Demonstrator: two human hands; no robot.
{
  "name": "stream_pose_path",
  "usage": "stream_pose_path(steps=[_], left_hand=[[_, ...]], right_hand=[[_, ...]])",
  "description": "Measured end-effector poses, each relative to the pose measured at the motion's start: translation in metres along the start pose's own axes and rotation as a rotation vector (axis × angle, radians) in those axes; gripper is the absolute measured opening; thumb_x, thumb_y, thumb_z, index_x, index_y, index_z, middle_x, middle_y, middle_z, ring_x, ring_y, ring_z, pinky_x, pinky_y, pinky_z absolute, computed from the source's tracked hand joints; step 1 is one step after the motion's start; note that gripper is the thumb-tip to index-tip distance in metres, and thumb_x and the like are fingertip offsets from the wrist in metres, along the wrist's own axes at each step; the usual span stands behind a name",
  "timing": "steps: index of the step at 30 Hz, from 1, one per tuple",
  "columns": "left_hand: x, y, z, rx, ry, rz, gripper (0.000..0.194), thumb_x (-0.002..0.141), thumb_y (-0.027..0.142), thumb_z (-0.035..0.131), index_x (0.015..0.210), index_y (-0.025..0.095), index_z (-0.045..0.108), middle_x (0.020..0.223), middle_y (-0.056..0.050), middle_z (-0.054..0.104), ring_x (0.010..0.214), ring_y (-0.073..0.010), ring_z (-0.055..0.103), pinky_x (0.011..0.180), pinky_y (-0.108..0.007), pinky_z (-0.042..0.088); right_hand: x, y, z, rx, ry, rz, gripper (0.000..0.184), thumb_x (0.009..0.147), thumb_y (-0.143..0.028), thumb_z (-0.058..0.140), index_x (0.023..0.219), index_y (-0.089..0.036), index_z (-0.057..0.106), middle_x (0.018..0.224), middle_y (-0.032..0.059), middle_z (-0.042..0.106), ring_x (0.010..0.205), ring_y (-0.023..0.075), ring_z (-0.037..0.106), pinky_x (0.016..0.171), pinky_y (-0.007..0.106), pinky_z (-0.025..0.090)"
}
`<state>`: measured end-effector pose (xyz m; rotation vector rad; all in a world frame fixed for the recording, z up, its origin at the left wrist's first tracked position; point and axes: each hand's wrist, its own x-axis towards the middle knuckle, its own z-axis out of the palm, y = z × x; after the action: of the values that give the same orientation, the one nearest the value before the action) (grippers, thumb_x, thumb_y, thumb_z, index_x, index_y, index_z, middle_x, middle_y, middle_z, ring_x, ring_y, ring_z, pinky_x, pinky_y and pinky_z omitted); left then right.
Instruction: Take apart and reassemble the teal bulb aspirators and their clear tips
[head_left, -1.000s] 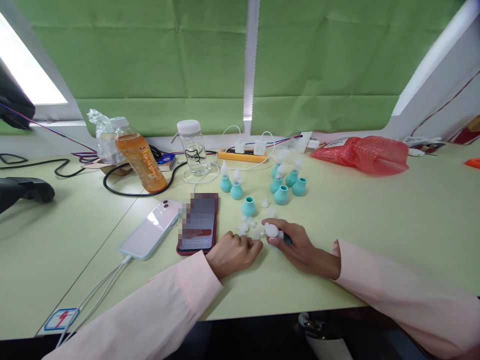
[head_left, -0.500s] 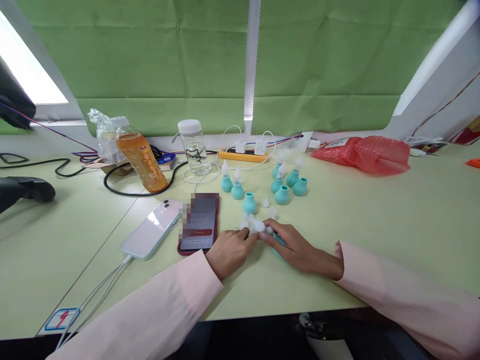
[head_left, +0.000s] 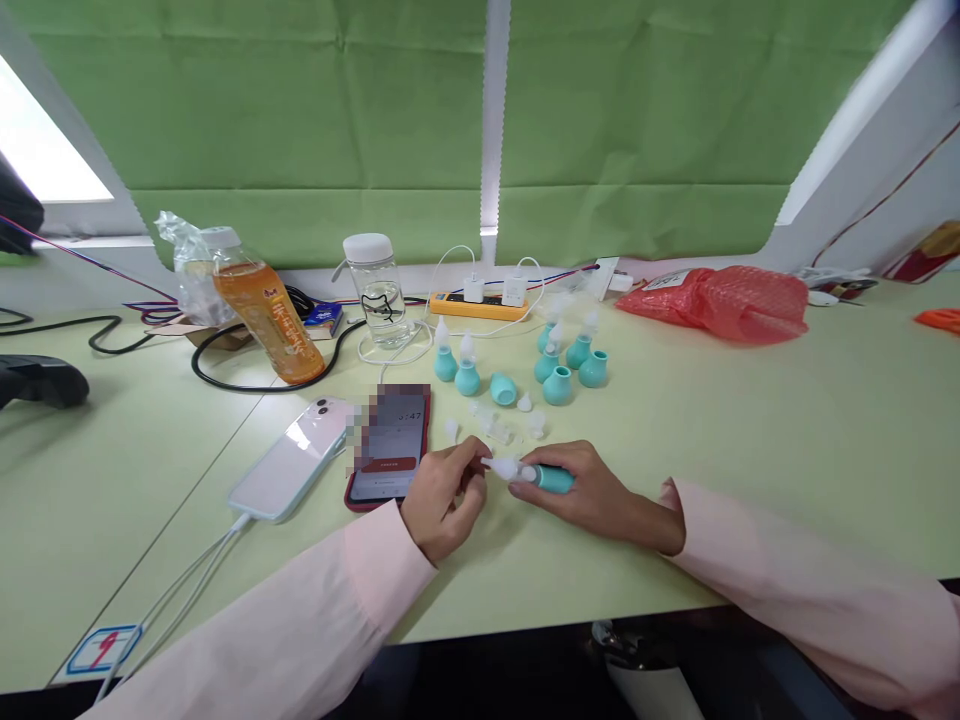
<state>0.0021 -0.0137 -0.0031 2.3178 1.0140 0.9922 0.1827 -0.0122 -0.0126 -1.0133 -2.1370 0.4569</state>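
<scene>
My right hand [head_left: 589, 495] is wrapped round a nasal aspirator [head_left: 553, 479], a teal squeeze bulb with a translucent white nozzle pointing left. Beside the nozzle's tip is my left hand [head_left: 446, 505], its fingers curled; whether they pinch the tip or a small piece is hidden. Loose clear plastic parts [head_left: 496, 427] lie just beyond the hands, near a white tip [head_left: 525, 402]. One teal bulb [head_left: 503, 389] lies on its side with its mouth towards me. Farther back stand two bulbs with nozzles [head_left: 467, 377] and, to the right, several more bulbs [head_left: 557, 386], some without nozzles.
A phone in a red case [head_left: 390, 445] lies close to my left hand, with a white phone [head_left: 292, 460] on a cable beyond it. Behind are an orange drink bottle [head_left: 270, 320], a clear water bottle [head_left: 382, 300], a yellow power strip [head_left: 480, 307] and a red bubble-wrap package [head_left: 720, 305].
The nearest standing bulb has tipped onto its side. The aspirator in my right hand has turned so its nozzle points left, and my left hand has lifted from the loose parts to the tip.
</scene>
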Motion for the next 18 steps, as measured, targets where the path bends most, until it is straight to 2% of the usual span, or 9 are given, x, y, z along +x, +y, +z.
stream_pose_path(steps=[4, 7, 9, 11, 12, 14, 16, 18], left_hand=[[0.003, 0.004, 0.001, -0.102, -0.196, -0.126, 0.033, 0.082, 0.033, 0.033, 0.055, 0.016, 0.041, 0.048, 0.003, 0.041, 0.046, -0.0084, 0.038, 0.047, -0.022, 0.029], [0.005, 0.004, 0.004, -0.346, -0.301, -0.277, 0.046, 0.084, 0.040, 0.028, 0.046, 0.016, 0.038, 0.041, 0.003, 0.036, 0.040, -0.0068, 0.033, 0.043, -0.021, 0.027], [0.006, 0.003, 0.005, -0.521, -0.326, -0.395, 0.051, 0.085, 0.044, 0.021, 0.044, 0.017, 0.034, 0.037, 0.004, 0.033, 0.035, -0.0060, 0.029, 0.038, -0.021, 0.024], [0.007, 0.002, 0.002, -0.529, -0.284, -0.428, 0.053, 0.085, 0.045, 0.014, 0.044, 0.018, 0.031, 0.036, 0.004, 0.031, 0.033, -0.0061, 0.028, 0.035, -0.021, 0.024], [0.008, 0.001, 0.001, -0.432, -0.235, -0.391, 0.053, 0.085, 0.045, 0.014, 0.044, 0.017, 0.032, 0.037, 0.003, 0.034, 0.034, -0.0068, 0.031, 0.036, -0.021, 0.026], [0.010, -0.002, -0.004, -0.073, -0.092, -0.238, 0.048, 0.084, 0.045, 0.025, 0.051, 0.015, 0.043, 0.047, 0.000, 0.046, 0.044, -0.0097, 0.043, 0.043, -0.022, 0.034], [0.011, -0.007, -0.006, 0.346, 0.032, -0.088, 0.034, 0.081, 0.041, 0.039, 0.069, 0.014, 0.055, 0.064, -0.004, 0.056, 0.059, -0.0142, 0.051, 0.053, -0.025, 0.039], [0.012, -0.013, -0.006, 0.648, 0.065, -0.036, 0.022, 0.080, 0.033, 0.046, 0.086, 0.014, 0.056, 0.077, -0.006, 0.058, 0.069, -0.0174, 0.053, 0.057, -0.027, 0.041]], right_hand=[[-0.003, -0.005, -0.001, 0.069, -0.146, -0.116, 0.017, 0.075, -0.031, 0.054, 0.076, -0.016, 0.061, 0.064, 0.0010, 0.063, 0.056, 0.0108, 0.055, 0.054, 0.021, 0.041], [-0.004, -0.008, -0.002, 0.128, -0.156, -0.175, 0.014, 0.077, -0.028, 0.052, 0.078, -0.016, 0.060, 0.065, 0.0012, 0.062, 0.056, 0.0098, 0.055, 0.054, 0.020, 0.041], [-0.003, -0.007, -0.003, 0.144, -0.131, -0.219, 0.014, 0.077, -0.028, 0.053, 0.078, -0.016, 0.059, 0.066, 0.0015, 0.062, 0.057, 0.0093, 0.054, 0.055, 0.020, 0.041], [-0.003, -0.007, -0.003, 0.145, -0.112, -0.243, 0.014, 0.076, -0.028, 0.054, 0.076, -0.015, 0.058, 0.064, 0.0015, 0.061, 0.056, 0.0092, 0.053, 0.054, 0.020, 0.041], [-0.002, -0.007, -0.004, 0.143, -0.107, -0.236, 0.015, 0.075, -0.029, 0.054, 0.075, -0.015, 0.058, 0.064, 0.0014, 0.060, 0.056, 0.0091, 0.053, 0.054, 0.020, 0.041], [-0.002, -0.006, -0.005, 0.140, -0.112, -0.183, 0.016, 0.075, -0.031, 0.053, 0.074, -0.015, 0.057, 0.063, 0.0010, 0.059, 0.056, 0.0089, 0.052, 0.055, 0.019, 0.041], [-0.003, -0.006, -0.006, 0.135, -0.121, -0.122, 0.017, 0.076, -0.031, 0.051, 0.076, -0.015, 0.057, 0.067, 0.0016, 0.060, 0.059, 0.0099, 0.053, 0.058, 0.020, 0.042], [-0.004, -0.005, -0.008, 0.135, -0.135, -0.094, 0.018, 0.078, -0.030, 0.047, 0.080, -0.015, 0.057, 0.071, 0.0026, 0.060, 0.064, 0.0117, 0.054, 0.060, 0.021, 0.042]])
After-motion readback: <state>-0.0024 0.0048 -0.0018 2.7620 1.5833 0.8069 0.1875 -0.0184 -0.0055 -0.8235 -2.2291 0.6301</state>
